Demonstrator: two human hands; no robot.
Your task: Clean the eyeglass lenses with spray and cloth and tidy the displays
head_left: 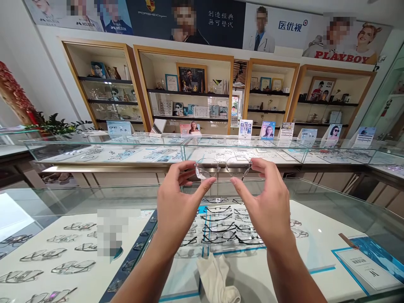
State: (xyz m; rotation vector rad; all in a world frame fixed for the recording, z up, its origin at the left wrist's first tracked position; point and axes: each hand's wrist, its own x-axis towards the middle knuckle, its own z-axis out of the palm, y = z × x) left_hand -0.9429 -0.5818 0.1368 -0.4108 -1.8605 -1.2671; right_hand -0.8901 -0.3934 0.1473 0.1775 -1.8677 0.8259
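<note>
A pair of thin-rimmed eyeglasses (206,167) is held up above the glass counter, lenses facing me. My left hand (181,193) grips its left side, fingers behind and thumb under the left lens. On the other side my right hand (263,191) grips the right end of the frame in the same way. Both hands are closed on the eyeglasses, and some fingertips are hidden behind them. Below, a crumpled cream cloth (217,277) lies on the counter top, touched by neither hand. Rows of dark-framed glasses (219,237) show under the glass between my forearms.
More glasses (73,266) fill the display at left. A blue-edged card (362,265) lies at right. Across the aisle stands a long glass showcase (142,153) with several small signs (245,128) on it. Wood-framed shelves (186,48) line the wall; a plant (57,125) is at far left.
</note>
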